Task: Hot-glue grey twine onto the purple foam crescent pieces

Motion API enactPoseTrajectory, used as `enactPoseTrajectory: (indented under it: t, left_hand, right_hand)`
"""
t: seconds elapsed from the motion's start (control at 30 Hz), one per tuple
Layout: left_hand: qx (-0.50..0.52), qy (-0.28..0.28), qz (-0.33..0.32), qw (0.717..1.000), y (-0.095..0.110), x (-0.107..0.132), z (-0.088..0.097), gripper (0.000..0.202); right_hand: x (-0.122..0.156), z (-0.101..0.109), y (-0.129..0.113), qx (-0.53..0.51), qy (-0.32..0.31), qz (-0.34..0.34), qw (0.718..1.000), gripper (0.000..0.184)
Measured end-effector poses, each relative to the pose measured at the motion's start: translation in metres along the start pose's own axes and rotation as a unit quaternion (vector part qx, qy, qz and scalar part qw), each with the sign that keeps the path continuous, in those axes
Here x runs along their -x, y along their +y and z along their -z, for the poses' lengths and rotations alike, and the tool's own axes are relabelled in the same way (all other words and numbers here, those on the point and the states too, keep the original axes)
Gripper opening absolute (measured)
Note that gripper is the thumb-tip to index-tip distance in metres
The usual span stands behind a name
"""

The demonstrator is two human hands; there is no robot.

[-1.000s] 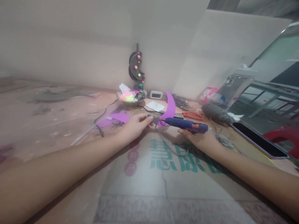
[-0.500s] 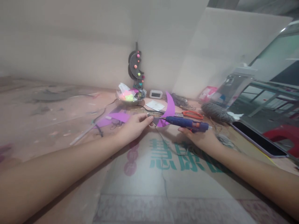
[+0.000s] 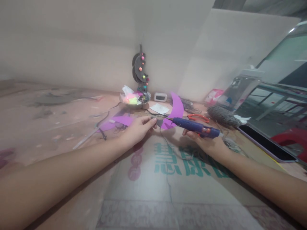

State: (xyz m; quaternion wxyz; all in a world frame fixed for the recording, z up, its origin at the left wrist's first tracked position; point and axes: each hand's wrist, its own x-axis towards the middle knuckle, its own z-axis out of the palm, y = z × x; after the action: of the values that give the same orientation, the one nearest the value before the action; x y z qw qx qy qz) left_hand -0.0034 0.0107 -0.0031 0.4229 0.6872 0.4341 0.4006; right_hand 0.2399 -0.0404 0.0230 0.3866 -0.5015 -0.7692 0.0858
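My left hand (image 3: 141, 129) pinches the grey end of a purple paper crescent (image 3: 177, 107), thumb and fingers together. The crescent curves up and away to the right of the fingertips. A loose strand of grey yarn (image 3: 165, 140) trails down from the grey end over the cardboard. In my right hand (image 3: 209, 143) is a dark blue glue gun (image 3: 189, 125), its thin nozzle pointing left at the lower part of the crescent. Whether the nozzle touches the paper I cannot tell. The right fingers are wrapped under the gun, partly hidden by it.
Printed cardboard (image 3: 144, 191) lies under my hands. Behind stand a bowl (image 3: 134, 103), a small white clock (image 3: 160, 96) and a grey crescent ornament (image 3: 139, 68) with coloured balls. To the right are orange-handled scissors (image 3: 198, 118), a grey yarn ball (image 3: 223, 116) and a phone (image 3: 266, 143).
The glue gun has shifted slightly right and down, its nozzle farther from my left fingertips. The crescent leans a little more to the right, showing more of its purple face.
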Motion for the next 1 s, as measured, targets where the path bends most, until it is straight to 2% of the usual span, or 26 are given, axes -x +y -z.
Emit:
enactPoseTrajectory:
  t: [0.17,0.3,0.47,0.77,1.0]
  left_hand:
    - [0.02,0.008,-0.012,1.0,-0.003,-0.003,0.0,0.041]
    - [0.021,0.005,-0.008,1.0,-0.002,-0.002,0.001,0.041]
    - [0.025,0.008,-0.002,1.0,-0.003,-0.002,0.001,0.043]
    - [0.025,0.01,0.011,1.0,-0.004,-0.001,0.001,0.043]
    - [0.009,0.007,0.017,1.0,-0.005,-0.001,0.001,0.045]
  right_hand:
    - [0.005,0.0,0.005,-0.007,-0.03,0.021,0.999,0.017]
    - [0.005,-0.002,0.011,-0.004,-0.032,0.026,0.999,0.013]
    - [0.006,-0.006,0.012,0.007,-0.025,0.008,1.0,0.014]
    - [0.004,-0.004,0.002,-0.012,-0.092,-0.015,0.996,0.013]
    - [0.006,-0.004,0.006,0.019,-0.088,-0.019,0.996,0.018]
